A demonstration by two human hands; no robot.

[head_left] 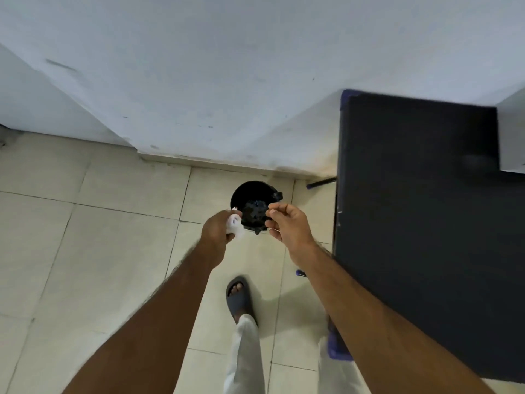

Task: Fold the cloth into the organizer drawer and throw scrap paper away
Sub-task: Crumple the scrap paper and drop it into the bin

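A small round black bin (pixel 250 194) lined with a black bag stands on the tiled floor by the wall. My left hand (pixel 217 227) is closed around crumpled white scrap paper (pixel 235 224), held at the bin's left rim. My right hand (pixel 289 224) hovers over the bin's right rim with thumb and fingers pinched close together; nothing shows between them. The cloth and the organizer drawer are out of view.
A dark table (pixel 420 209) with blue legs fills the right side, close to my right arm. A white wall (pixel 227 81) runs behind the bin. My foot in a grey slipper (pixel 238 297) stands on the beige tiles below the hands.
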